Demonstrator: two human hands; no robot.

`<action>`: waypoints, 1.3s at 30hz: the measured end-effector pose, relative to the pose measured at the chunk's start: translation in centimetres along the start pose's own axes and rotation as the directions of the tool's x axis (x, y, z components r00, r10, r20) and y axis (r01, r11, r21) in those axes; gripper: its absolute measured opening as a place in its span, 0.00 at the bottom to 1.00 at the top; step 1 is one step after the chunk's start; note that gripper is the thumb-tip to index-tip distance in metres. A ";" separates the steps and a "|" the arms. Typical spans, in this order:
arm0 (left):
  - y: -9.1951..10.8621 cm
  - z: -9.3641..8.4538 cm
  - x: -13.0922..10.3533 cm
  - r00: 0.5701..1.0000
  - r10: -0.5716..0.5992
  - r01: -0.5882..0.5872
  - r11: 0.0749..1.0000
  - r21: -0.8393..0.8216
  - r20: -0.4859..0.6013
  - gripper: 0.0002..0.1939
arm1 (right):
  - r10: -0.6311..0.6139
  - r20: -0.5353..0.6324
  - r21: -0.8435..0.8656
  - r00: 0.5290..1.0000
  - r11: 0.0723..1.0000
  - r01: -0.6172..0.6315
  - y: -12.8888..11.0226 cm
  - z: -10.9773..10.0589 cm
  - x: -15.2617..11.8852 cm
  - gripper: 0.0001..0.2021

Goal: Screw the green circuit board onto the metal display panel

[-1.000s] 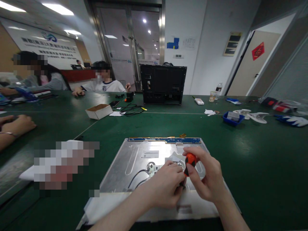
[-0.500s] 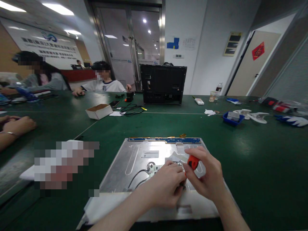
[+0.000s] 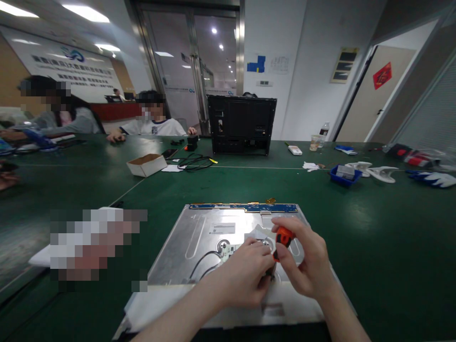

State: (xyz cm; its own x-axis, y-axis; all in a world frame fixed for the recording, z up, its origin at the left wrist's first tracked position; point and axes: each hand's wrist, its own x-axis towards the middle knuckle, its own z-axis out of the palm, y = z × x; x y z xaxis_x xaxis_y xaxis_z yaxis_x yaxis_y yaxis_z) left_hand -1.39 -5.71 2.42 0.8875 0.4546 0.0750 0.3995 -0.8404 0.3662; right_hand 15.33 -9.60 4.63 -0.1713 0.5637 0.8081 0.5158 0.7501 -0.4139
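A silver display panel [image 3: 199,232] lies flat on the green table, a blue circuit strip [image 3: 245,208] along its far edge. My right hand [image 3: 308,254] pinches the orange and black handle of a screwdriver [image 3: 285,237], held tilted over the panel; its tip is hidden. Just left of it, my left hand [image 3: 245,273] rests on the panel with fingers curled down around something I cannot make out. A small pale green circuit board [image 3: 228,251] shows partly beyond my left hand, with black wires [image 3: 199,266] running from it.
Farther back stand a black monitor casing [image 3: 244,126], a white open box [image 3: 147,165] and coiled black cable [image 3: 195,162]. At right lie a blue tray [image 3: 345,176] and gloves [image 3: 432,178]. Two people sit at the far left; another person's hand [image 3: 7,175] shows at the left edge.
The screwdriver handle has turned slightly in my right hand, whose fingers have shifted on it. My left hand stays put. The other person's hand at left has drawn back toward the edge.
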 end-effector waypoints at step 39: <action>-0.4 0.4 0.0 1.000 0.020 -0.020 1.000 0.008 -0.005 0.07 | -0.015 -0.019 -0.022 1.000 1.000 0.014 0.0 0.0 0.0 0.17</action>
State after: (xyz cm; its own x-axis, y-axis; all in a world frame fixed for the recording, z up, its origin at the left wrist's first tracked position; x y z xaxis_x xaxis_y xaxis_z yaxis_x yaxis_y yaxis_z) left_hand -1.47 -5.52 1.87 0.8944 0.4388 0.0869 0.3832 -0.8517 0.3575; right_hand 15.34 -9.55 4.65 -0.1631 0.5460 0.8217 0.5315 0.7503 -0.3931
